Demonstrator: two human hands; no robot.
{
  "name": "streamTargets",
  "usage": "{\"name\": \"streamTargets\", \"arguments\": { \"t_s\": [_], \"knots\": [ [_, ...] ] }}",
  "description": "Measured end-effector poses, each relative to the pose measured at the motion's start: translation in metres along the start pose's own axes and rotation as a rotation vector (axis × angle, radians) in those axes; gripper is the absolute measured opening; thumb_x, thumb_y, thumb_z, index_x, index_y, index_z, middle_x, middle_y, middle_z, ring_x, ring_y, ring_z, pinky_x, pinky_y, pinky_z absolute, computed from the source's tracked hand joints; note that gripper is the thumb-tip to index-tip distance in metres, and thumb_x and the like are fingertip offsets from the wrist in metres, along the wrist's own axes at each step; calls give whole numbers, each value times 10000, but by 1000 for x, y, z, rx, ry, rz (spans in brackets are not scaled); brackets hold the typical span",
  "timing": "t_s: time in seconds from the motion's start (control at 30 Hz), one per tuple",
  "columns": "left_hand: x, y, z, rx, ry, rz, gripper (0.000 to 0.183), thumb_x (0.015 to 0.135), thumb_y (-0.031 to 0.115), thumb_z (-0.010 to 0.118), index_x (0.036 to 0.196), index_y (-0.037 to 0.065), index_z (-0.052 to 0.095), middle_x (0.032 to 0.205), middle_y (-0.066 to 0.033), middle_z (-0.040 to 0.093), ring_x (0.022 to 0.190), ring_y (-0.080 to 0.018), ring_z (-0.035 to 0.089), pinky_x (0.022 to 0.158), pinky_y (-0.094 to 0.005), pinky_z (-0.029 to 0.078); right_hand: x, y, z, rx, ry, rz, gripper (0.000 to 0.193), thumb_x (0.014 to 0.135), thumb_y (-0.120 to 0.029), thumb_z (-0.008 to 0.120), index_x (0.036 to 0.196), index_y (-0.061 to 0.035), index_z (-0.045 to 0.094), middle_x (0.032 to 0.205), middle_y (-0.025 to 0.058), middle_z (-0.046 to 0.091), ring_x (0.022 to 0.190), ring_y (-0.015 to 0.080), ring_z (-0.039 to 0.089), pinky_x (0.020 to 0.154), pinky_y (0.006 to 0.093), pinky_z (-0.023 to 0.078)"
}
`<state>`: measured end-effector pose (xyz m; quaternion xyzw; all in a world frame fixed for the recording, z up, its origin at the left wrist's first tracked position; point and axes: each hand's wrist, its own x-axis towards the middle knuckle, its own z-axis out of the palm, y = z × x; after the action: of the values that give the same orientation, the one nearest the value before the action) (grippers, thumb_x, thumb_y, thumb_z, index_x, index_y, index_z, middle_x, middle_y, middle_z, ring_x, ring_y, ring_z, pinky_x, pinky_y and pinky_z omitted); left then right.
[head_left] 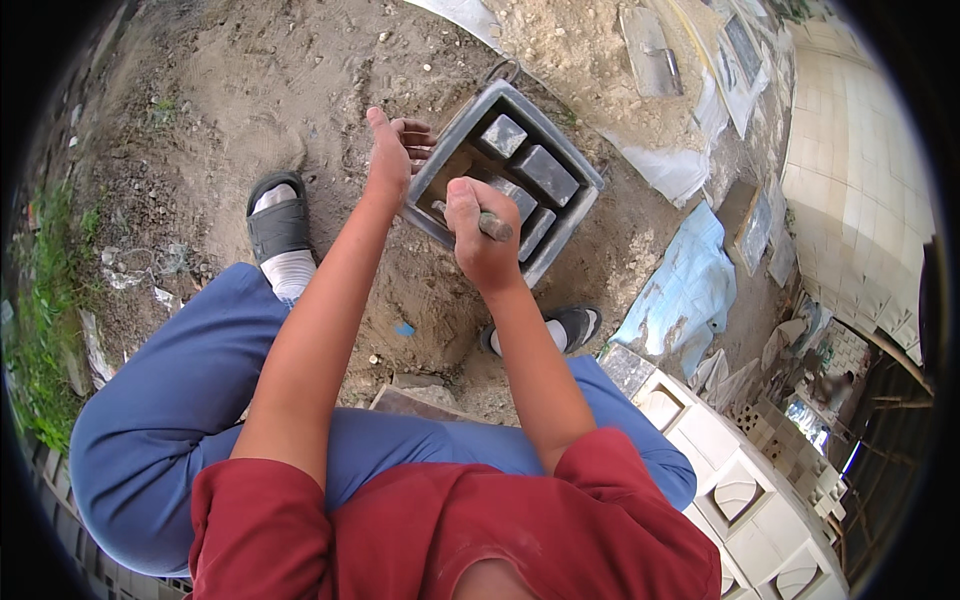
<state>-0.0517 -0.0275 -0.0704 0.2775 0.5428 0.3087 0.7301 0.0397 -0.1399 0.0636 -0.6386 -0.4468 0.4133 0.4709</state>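
Note:
A grey box-like mould (552,133) with raised walls sits on the ground in front of me, turned at an angle. Several grey rectangular blocks (547,175) stand inside it with gaps between them, and brown material lies in its left part. My right hand (482,250) is closed around the short round handle (495,227) of a small hand tool over the mould's near side. The tool's working end is mostly hidden by the hand. At the mould's left wall is my left hand (392,155), open, thumb up and fingers apart, holding nothing.
My sandalled feet (278,225) flank the mould on sandy ground. White patterned hollow blocks (735,495) are stacked at the lower right, near a crumpled light-blue sheet (685,285). A pale block wall (850,180) rises at right; grass (45,340) grows at far left.

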Motion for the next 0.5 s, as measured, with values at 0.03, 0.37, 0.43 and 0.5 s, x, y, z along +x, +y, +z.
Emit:
{"name": "streamTargets", "arguments": {
  "t_s": [0.03, 0.37, 0.43, 0.5],
  "knots": [
    [-2, 3, 4, -62, 15, 13, 1036, 1012, 798, 28, 1072, -4, 680, 919, -127, 709, 803, -225, 610, 787, -392, 492, 1, 11, 1, 29, 0, -14, 341, 1069, -159, 579, 780, 15, 529, 643, 79, 416, 604, 134, 382, 555, 362, 364],
    [-7, 4, -5, -91, 18, 117, 990, 1030, 767, 13, 1134, 23, 658, 1037, -144, 718, 922, -248, 661, 880, -407, 523, 13, 13, 21, -68, -104, 0, 331, 1070, -179, 562, 814, 26, 599, 651, 120, 519, 603, 200, 466, 587, 372, 419],
    [-7, 1, -6, -141, 19, 140, 947, 1051, 735, 30, 1121, 30, 658, 1018, -143, 720, 911, -250, 669, 876, -408, 527, 16, 10, 26, -62, -102, -23, 345, 1072, -186, 550, 801, 23, 591, 640, 114, 508, 594, 192, 455, 575, 379, 404],
    [-12, 4, -3, -118, 18, 195, 934, 1057, 726, 37, 1123, 30, 656, 1006, -140, 720, 911, -250, 671, 875, -408, 529, 13, 6, 19, -64, -78, -4, 335, 1071, -186, 565, 814, 27, 599, 649, 116, 515, 602, 191, 463, 585, 373, 412]
  ]
}}
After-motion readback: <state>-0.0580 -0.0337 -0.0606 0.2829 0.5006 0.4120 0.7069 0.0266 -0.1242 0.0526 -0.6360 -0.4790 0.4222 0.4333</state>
